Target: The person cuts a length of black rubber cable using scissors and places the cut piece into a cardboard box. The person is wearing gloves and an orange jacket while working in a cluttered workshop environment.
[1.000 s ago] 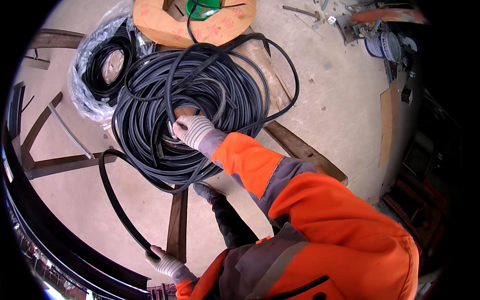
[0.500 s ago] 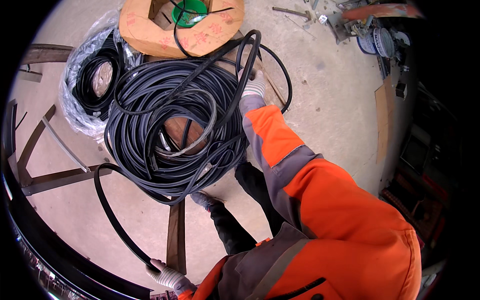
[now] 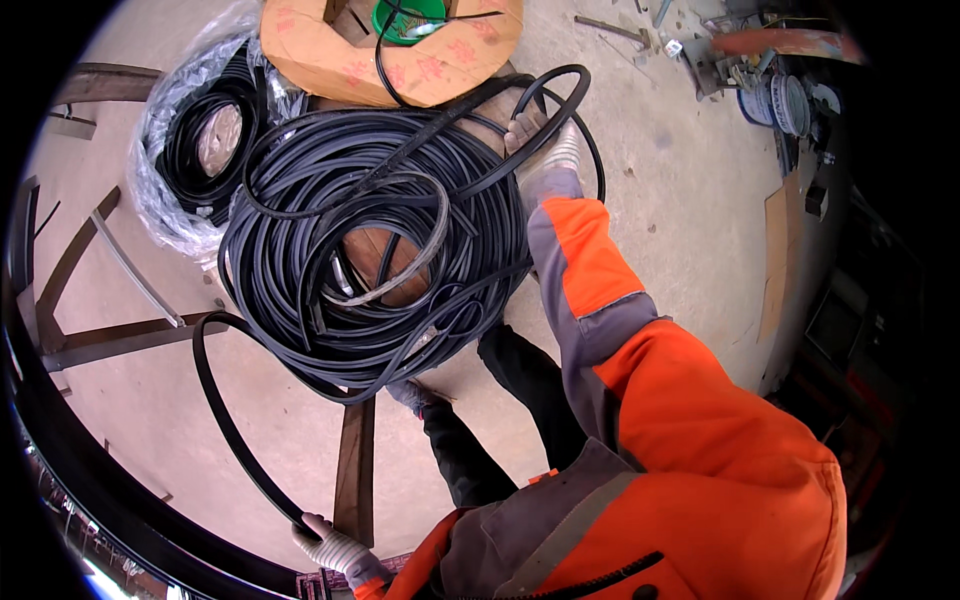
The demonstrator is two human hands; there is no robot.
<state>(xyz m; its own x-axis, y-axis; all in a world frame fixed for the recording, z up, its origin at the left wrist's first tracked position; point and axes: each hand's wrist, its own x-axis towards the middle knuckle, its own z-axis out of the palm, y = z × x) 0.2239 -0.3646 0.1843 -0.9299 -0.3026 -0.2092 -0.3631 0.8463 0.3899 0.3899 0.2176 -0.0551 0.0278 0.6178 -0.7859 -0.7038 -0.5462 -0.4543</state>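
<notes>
A big coil of black rubber strip (image 3: 290, 300) lies on the floor before me, its turns piled loosely around a brown middle. My left hand (image 3: 330, 545), in a pale knitted glove, is closed around a length of the strip at the lower left; this length arcs back up to the coil. At the coil's upper right, my gloved right hand (image 3: 523, 132) is behind a raised loop of the strip. The loop crosses in front of its palm, with fingertips showing on one side and the striped cuff on the other. It grips the loop, though part of the hold is hidden.
A cardboard ring-shaped box (image 3: 430, 80) with a green bowl (image 3: 408, 20) stands behind the coil. A smaller black coil (image 3: 180, 150) sits in clear plastic at the left. Metal bars (image 3: 130, 343) lie at the left, cardboard (image 3: 780, 250) and spools (image 3: 790, 105) at the right.
My right hand has moved right, carrying the raised loop of strip outward. My left hand stays in place with its length. The whole view has shifted slightly.
</notes>
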